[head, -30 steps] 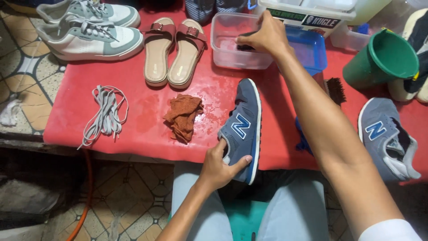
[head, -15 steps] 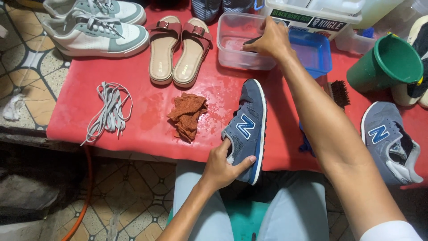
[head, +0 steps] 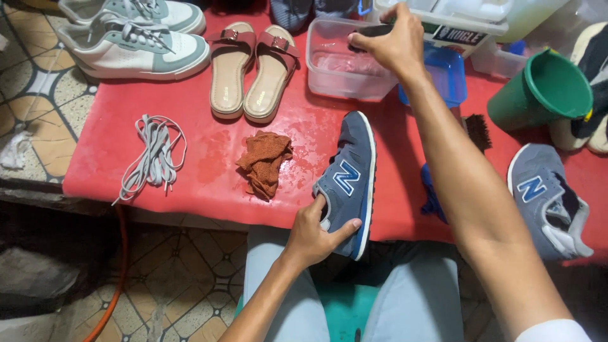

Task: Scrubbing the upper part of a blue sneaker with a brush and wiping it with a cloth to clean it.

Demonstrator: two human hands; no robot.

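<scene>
My left hand [head: 315,231] grips the heel of a blue-grey sneaker [head: 351,177] that lies on its side at the near edge of the red table [head: 202,158]. My right hand [head: 396,44] reaches far forward and holds a dark brush [head: 370,31] over a clear plastic tub [head: 345,66] with water in it. A crumpled rust-brown cloth [head: 265,161] lies just left of the sneaker. The matching sneaker [head: 548,199] sits at the right edge.
Tan sandals [head: 250,69] and white-and-green sneakers [head: 136,41] stand at the back left. Grey laces [head: 152,158] lie loose on the left. A green bucket [head: 544,88], a blue lid [head: 446,73] and a second brush [head: 476,130] are on the right.
My right hand has lifted slightly with the brush above the tub. The left hand keeps its hold on the sneaker.
</scene>
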